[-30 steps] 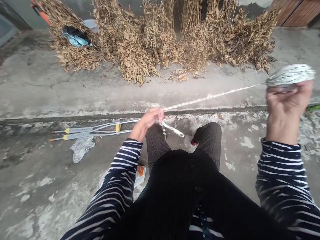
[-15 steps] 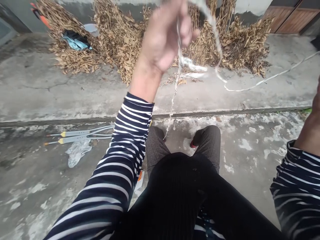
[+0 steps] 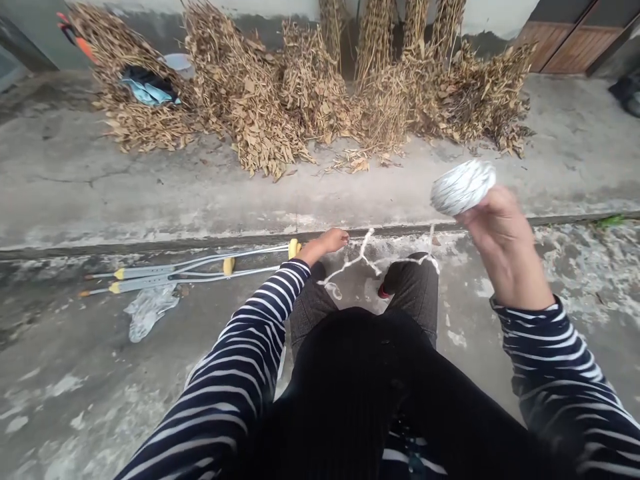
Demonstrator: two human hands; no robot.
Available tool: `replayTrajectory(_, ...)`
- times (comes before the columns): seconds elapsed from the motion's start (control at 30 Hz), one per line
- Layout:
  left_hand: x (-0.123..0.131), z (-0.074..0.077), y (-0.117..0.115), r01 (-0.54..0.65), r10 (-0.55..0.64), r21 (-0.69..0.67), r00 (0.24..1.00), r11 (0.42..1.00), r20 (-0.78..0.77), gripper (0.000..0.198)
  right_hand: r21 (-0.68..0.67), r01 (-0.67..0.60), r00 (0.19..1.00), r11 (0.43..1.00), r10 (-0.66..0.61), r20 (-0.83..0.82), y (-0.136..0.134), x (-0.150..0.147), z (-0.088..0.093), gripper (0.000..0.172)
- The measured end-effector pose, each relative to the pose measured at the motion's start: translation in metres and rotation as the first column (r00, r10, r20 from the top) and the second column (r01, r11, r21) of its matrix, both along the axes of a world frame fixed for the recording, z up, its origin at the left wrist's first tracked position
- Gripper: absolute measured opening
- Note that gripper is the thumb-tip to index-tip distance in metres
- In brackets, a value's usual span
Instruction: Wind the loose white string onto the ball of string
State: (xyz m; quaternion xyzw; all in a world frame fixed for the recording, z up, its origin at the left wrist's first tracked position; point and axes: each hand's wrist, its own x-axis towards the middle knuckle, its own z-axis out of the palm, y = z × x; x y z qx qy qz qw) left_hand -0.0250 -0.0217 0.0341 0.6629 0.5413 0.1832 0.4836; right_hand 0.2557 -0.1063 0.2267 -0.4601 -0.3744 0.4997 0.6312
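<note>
My right hand (image 3: 500,230) grips a ball of white twine (image 3: 464,187), raised above the ground at right. Below it, loose white twine (image 3: 364,257) with short side strands hangs in bends in front of my knees. My left hand (image 3: 333,240) is low, just left of that twine, with its fingers curled together. What those fingers hold, if anything, is too small to make out. Beside my left wrist, the yellow end of a pair of grey crutches (image 3: 200,268) shows on the ground.
Bundles of dried plants (image 3: 260,100) lean along the wall. A low concrete step (image 3: 160,197) runs across in front of me. A clear plastic bag (image 3: 149,310) lies by the crutches. Dark and blue cloth (image 3: 150,87) rests on the leftmost bundle, near a white basin (image 3: 179,63).
My left hand has dropped from high in front to near my knees. My right hand has come inward from the right edge, bringing the twine ball into view. The twine hangs lower.
</note>
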Motion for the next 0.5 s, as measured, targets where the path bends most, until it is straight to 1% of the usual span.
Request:
replayTrajectory(0.03, -0.001, -0.008, 0.002, -0.015, 0.014, -0.013, 0.999, 1.000, -0.042, 0.016, -0.025, -0.035, 0.999, 0.999, 0.035, 0.006, 0.002, -0.002, -0.009, 0.036)
replayTrajectory(0.07, 0.001, -0.011, 0.006, -0.029, 0.029, -0.005, 0.998, 1.000, -0.064, 0.011, -0.039, -0.069, 0.998, 0.997, 0.070, 0.006, 0.004, -0.004, -0.017, 0.035)
replayTrajectory(0.1, 0.005, -0.009, 0.009, -0.038, 0.039, 0.021, 0.998, 0.999, -0.054, 0.010, -0.049, -0.103, 0.995, 0.993, 0.103, -0.002, 0.006, -0.007, -0.023, 0.034)
replayTrajectory(0.13, 0.012, -0.004, 0.012, -0.029, 0.030, 0.054, 1.000, 0.998, -0.004, 0.016, -0.057, -0.131, 0.991, 0.990, 0.131, -0.019, 0.009, -0.009, -0.028, 0.033)
replayTrajectory(0.17, 0.023, 0.004, 0.012, -0.005, -0.003, 0.094, 0.996, 0.996, 0.085, 0.027, -0.063, -0.151, 0.988, 0.987, 0.148, -0.044, 0.012, -0.013, -0.031, 0.033)
replayTrajectory(0.2, 0.037, 0.013, 0.011, 0.032, -0.060, 0.133, 0.975, 0.991, 0.213, 0.039, -0.065, -0.165, 0.984, 0.984, 0.160, -0.072, 0.014, -0.017, -0.033, 0.033)
replayTrajectory(0.23, 0.052, 0.022, 0.007, 0.088, -0.139, 0.158, 0.925, 0.983, 0.354, 0.050, -0.065, -0.176, 0.981, 0.982, 0.169, -0.100, 0.015, -0.022, -0.034, 0.033)
replayTrajectory(0.27, 0.069, 0.030, 0.002, 0.125, -0.196, 0.175, 0.855, 0.977, 0.480, 0.058, -0.062, -0.187, 0.976, 0.980, 0.178, -0.124, 0.016, -0.026, -0.035, 0.033)
replayTrajectory(0.3, 0.084, 0.037, -0.005, 0.125, -0.208, 0.180, 0.790, 0.976, 0.576, 0.059, -0.056, -0.196, 0.972, 0.979, 0.187, -0.140, 0.016, -0.030, -0.036, 0.033)
replayTrajectory(0.33, 0.098, 0.040, -0.013, 0.126, -0.203, 0.164, 0.736, 0.978, 0.646, 0.056, -0.051, -0.203, 0.970, 0.978, 0.194, -0.148, 0.016, -0.033, -0.037, 0.032)
replayTrajectory(0.37, 0.107, 0.041, -0.022, 0.129, -0.184, 0.132, 0.701, 0.983, 0.689, 0.051, -0.047, -0.204, 0.969, 0.978, 0.195, -0.152, 0.015, -0.035, -0.037, 0.030)
replayTrajectory(0.4, 0.112, 0.039, -0.030, 0.135, -0.163, 0.096, 0.686, 0.986, 0.709, 0.049, -0.042, -0.193, 0.970, 0.980, 0.185, -0.156, 0.014, -0.035, -0.038, 0.029)
replayTrajectory(0.43, 0.112, 0.034, -0.038, 0.142, -0.145, 0.063, 0.690, 0.988, 0.709, 0.050, -0.033, -0.166, 0.974, 0.986, 0.159, -0.160, 0.013, -0.034, -0.040, 0.027)
replayTrajectory(0.5, 0.100, 0.015, -0.051, 0.142, -0.128, 0.031, 0.750, 0.989, 0.649, 0.049, -0.010, -0.070, 0.982, 0.997, 0.068, -0.177, 0.011, -0.026, -0.043, 0.026)
